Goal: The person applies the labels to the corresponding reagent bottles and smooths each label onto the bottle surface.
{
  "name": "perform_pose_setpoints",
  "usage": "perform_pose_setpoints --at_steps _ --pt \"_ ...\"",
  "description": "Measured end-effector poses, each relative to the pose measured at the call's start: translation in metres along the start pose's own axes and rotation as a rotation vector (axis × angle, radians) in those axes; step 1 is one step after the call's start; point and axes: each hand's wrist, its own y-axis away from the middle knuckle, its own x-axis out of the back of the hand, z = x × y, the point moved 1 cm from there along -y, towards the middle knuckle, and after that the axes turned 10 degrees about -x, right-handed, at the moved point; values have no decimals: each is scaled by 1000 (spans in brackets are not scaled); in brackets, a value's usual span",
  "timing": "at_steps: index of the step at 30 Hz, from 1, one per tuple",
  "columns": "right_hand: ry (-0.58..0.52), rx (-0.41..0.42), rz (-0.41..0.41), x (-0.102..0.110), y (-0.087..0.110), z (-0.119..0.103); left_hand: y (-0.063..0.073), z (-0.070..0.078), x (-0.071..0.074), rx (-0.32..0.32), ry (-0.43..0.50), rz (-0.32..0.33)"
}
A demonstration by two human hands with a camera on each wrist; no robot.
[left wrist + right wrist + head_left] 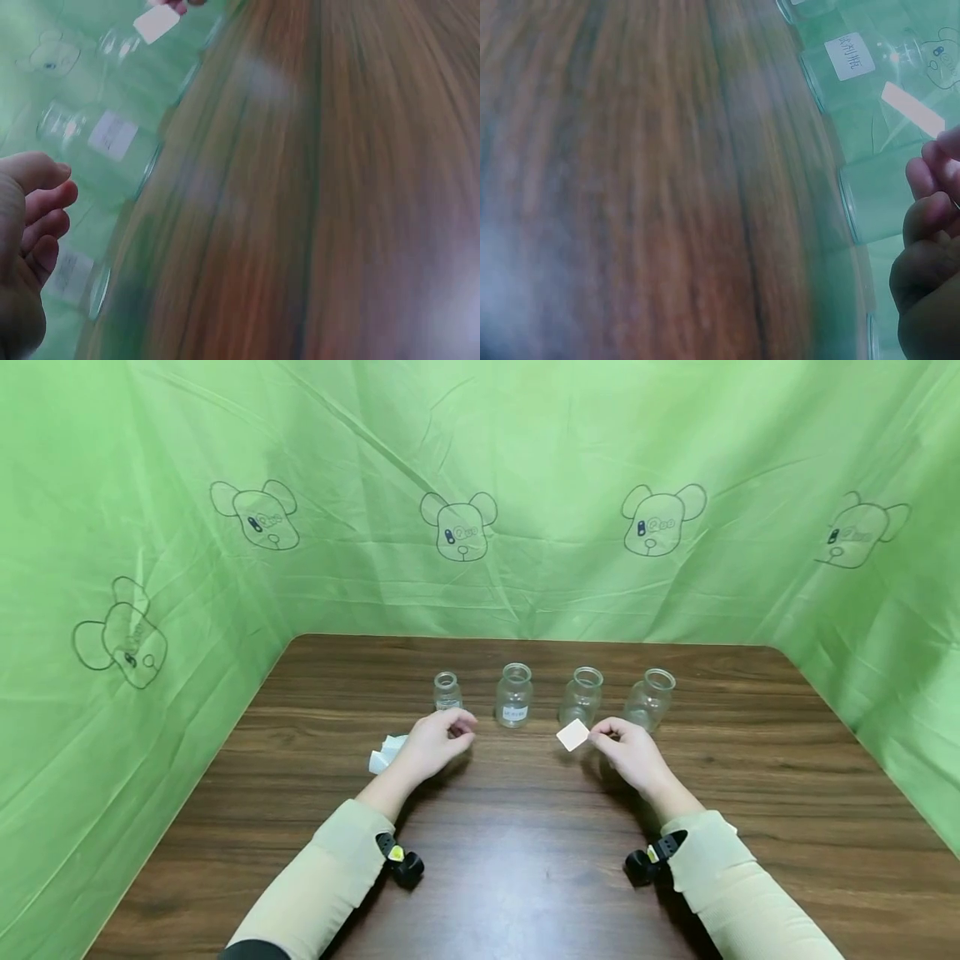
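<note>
My right hand pinches a corner of a small pale square label between thumb and finger, in front of a clear glass bottle with no label showing on it. In the right wrist view the label appears tilted, nearly edge-on. My left hand hovers before the small glass bottle, fingers loosely bent and holding nothing. To its right stands a larger bottle bearing a white label with handwriting. In the left wrist view the left hand is apart from the labelled bottle.
Another glass bottle ends the row on the right, behind the right hand. White paper pieces lie left of the left wrist, partly covered by it. Green cloth encloses the back and sides of the brown wooden table.
</note>
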Motion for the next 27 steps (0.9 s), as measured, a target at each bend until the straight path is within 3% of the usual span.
perform_pose_setpoints --at_steps 6,12,17,22,27 --pt "-49 -20 -32 -4 1 -4 -14 17 -23 -67 8 -85" --pt "-95 -33 -72 -6 10 -25 -25 32 -41 -130 -8 -137" --pt "-142 -54 -86 -11 1 -11 -33 40 -55 -264 -55 -145" --pt "-142 -48 -89 -14 1 -13 -39 45 -65 -407 -156 -159" --pt "-181 -77 -97 -15 0 -14 -42 49 -70 -512 -261 -118"
